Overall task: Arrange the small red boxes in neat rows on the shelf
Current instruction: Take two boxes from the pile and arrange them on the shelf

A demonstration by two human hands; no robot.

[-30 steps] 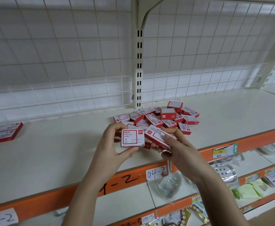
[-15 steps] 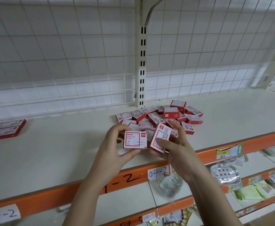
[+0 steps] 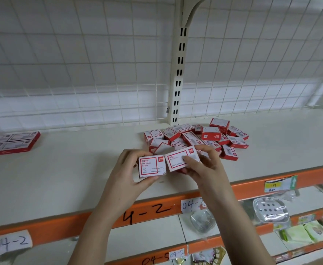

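1. Two boxes are held side by side, edges touching, above the front of the shelf, just in front of the pile.
2. The left hand pinches the left box, fingers curled round its edges.
3. The right hand grips the right box, thumb across its face.
4. A flat row lies well left of the pile.
5. The slotted post rises behind the pile.

A white wire-grid back panel fills twelve o'clock, split by a cream slotted metal upright. At five o'clock lie a clear plastic perforated dish and pale green packets; a handwritten white paper label sits at seven o'clock.
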